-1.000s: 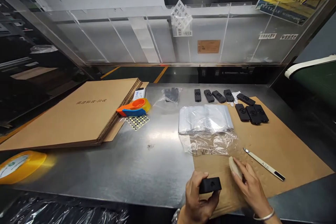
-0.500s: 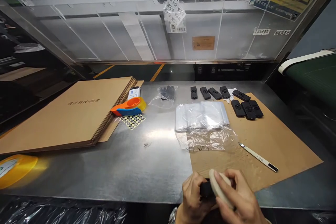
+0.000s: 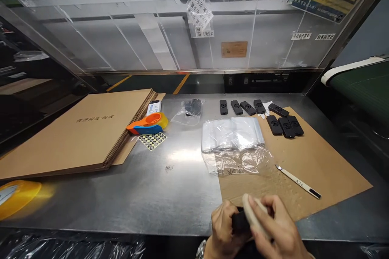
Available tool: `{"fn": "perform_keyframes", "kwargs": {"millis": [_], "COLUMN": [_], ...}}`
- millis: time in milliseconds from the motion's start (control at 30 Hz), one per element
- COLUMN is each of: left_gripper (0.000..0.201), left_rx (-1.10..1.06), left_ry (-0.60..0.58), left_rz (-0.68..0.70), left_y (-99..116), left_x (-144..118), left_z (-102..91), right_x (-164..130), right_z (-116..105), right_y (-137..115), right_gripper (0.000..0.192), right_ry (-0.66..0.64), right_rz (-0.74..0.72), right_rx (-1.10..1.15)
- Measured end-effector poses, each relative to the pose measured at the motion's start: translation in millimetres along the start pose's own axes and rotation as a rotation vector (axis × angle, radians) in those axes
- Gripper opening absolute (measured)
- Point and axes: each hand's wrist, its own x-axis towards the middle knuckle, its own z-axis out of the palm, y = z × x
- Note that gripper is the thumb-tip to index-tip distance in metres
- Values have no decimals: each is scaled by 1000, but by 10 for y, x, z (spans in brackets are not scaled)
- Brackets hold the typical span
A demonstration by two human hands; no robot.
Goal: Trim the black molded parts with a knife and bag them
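Black plastic block [image 3: 240, 223], small, matte and boxy, gripped at the near table edge in the left hand [image 3: 223, 230], fingers curled round its left end. Pressed against its top by the right hand [image 3: 278, 232]: a pale, cream-coloured oblong pad [image 3: 251, 214] with rounded corners, possibly an eraser or rubbing block, pinched between thumb and fingertips; contact face hidden by the fingers. Both hands held over the front lip of a flat brown cardboard sheet [image 3: 319, 158], dull and fibrous, laid on the brushed steel table [image 3: 170, 186] with its soft glare. On that sheet, a slim white-handled blade tool [image 3: 298, 181] lying aslant, well apart from the hands. Farther back, a crinkled clear plastic bag [image 3: 240, 161] overlapping the sheet's corner, and behind it a neat glossy stack of clear bags [image 3: 232, 133]. Near the back edge, a row of flat black rectangular pieces [image 3: 240, 107], each with a round boss, and three more [image 3: 284, 126] side by side on the cardboard. To the left, a thick pile of flattened corrugated cartons [image 3: 88, 129], an orange and blue tape dispenser [image 3: 147, 124] just beside it, and a sheet of small round stickers [image 3: 152, 140].
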Motion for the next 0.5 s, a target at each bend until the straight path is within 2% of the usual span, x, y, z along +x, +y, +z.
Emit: {"fn": "perform_keyframes", "kwargs": {"millis": [100, 167, 233, 333, 400, 500], "left_gripper": [10, 19, 27, 34, 38, 41], "left_rx": [-47, -148, -376, -870, -1085, -1150], "left_ry": [2, -42, -84, -117, -91, 46], "left_rz": [-47, -191, -402, -674, -774, -927], "left_y": [-8, 1, 36, 122, 174, 207], "left_x": [-27, -53, -61, -16, 43, 150], "left_z": [14, 33, 63, 115, 141, 154], "right_x": [10, 11, 2, -48, -111, -268], "right_z": [-34, -37, -12, 98, 207, 377], "right_y": [16, 52, 96, 140, 157, 189], "right_gripper": [61, 54, 47, 45, 46, 51], "right_ry": [3, 6, 21, 82, 144, 194], "right_rz": [-3, 48, 113, 199, 207, 111], "right_rx": [16, 44, 124, 279, 305, 205]}}
